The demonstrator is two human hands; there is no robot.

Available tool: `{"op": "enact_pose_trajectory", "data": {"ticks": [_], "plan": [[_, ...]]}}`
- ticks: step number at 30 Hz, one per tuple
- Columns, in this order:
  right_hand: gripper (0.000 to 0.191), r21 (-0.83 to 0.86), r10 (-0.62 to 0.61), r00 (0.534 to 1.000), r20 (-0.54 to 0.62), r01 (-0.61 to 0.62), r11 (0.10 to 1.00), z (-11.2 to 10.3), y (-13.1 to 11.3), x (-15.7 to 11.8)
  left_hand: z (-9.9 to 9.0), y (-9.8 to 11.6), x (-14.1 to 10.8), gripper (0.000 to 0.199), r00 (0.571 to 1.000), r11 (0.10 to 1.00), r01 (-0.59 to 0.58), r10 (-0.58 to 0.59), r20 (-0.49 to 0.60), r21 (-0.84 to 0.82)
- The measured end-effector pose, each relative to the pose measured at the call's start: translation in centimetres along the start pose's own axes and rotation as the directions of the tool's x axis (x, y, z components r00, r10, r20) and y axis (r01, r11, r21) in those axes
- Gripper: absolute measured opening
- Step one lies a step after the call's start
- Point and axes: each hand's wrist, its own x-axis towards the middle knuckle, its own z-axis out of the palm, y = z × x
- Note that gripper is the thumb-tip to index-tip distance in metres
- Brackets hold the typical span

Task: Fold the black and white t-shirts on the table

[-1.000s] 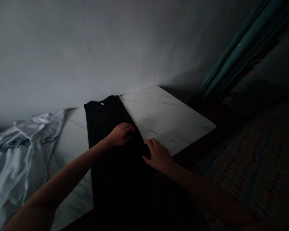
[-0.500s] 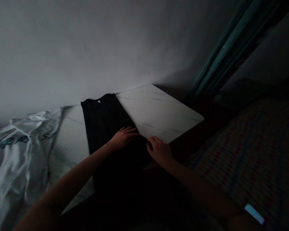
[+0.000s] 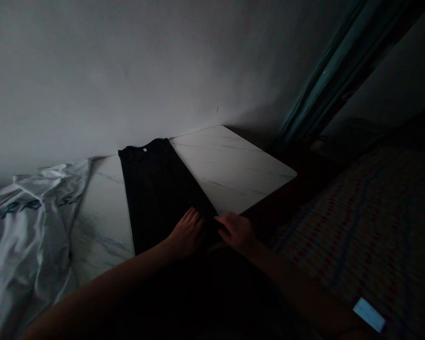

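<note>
A black shirt (image 3: 152,189), folded into a long narrow shape with a small white label at its neckline, lies across the marble-patterned table (image 3: 233,165). Over its lower part, my left hand (image 3: 187,233) is curled, its fingers bunched on the dark cloth; the thumb side is lost in shadow. My right hand (image 3: 237,232) is at the shirt's right edge by the table's near side, thumb and forefinger pinching the fabric. The two hands are close together but apart. The shirt's near end vanishes into darkness.
To the left, a white garment with dark lettering (image 3: 46,226) is spread over the table. A pale wall (image 3: 127,71) runs behind. At right are a bed with a patterned cover (image 3: 357,212) and a teal curtain (image 3: 322,80). A small whitish rectangle (image 3: 369,314) shows at lower right.
My left hand has slid down toward me along the shirt, and its spread fingers have curled in. My right hand has dropped slightly, staying at the shirt's edge.
</note>
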Motion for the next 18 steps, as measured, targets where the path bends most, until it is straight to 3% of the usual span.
{"op": "enact_pose_trajectory", "data": {"ticks": [4, 7, 10, 12, 15, 18], "plan": [[0.031, 0.054, -0.254, 0.962, 0.105, 0.249, 0.967, 0.9, -1.4, 1.0, 1.8, -1.2, 0.2, 0.026, 0.973, 0.983, -0.175, 0.181, 0.141, -0.05], [0.029, 0.184, -0.292, 0.929, 0.226, 0.253, 0.95, 0.8, -1.7, 2.2, 2.0, -1.5, 0.0, 0.025, 0.969, 0.973, -0.193, 0.209, 0.13, -0.129], [0.032, 0.37, -0.244, 0.92, 0.306, 0.121, 0.921, 0.0, -1.0, 3.6, 0.9, -0.7, -0.6, 0.034, 0.98, 0.964, -0.17, 0.187, 0.067, -0.205], [0.035, 0.413, -0.151, 0.941, 0.303, 0.013, 0.911, -0.5, 0.1, 4.9, -0.4, 0.4, -1.2, 0.045, 0.978, 0.959, -0.163, 0.188, 0.091, -0.231], [0.034, 0.305, 0.04, 0.968, 0.248, -0.117, 0.945, 0.0, 2.1, 7.8, -2.8, 2.4, -2.0, 0.079, 0.955, 0.948, -0.165, 0.222, 0.196, -0.272], [0.03, 0.215, 0.051, 0.967, 0.249, -0.107, 0.971, 2.1, 3.3, 11.5, -4.8, 4.3, -2.5, 0.098, 0.913, 0.916, -0.146, 0.27, 0.304, -0.374]]}}
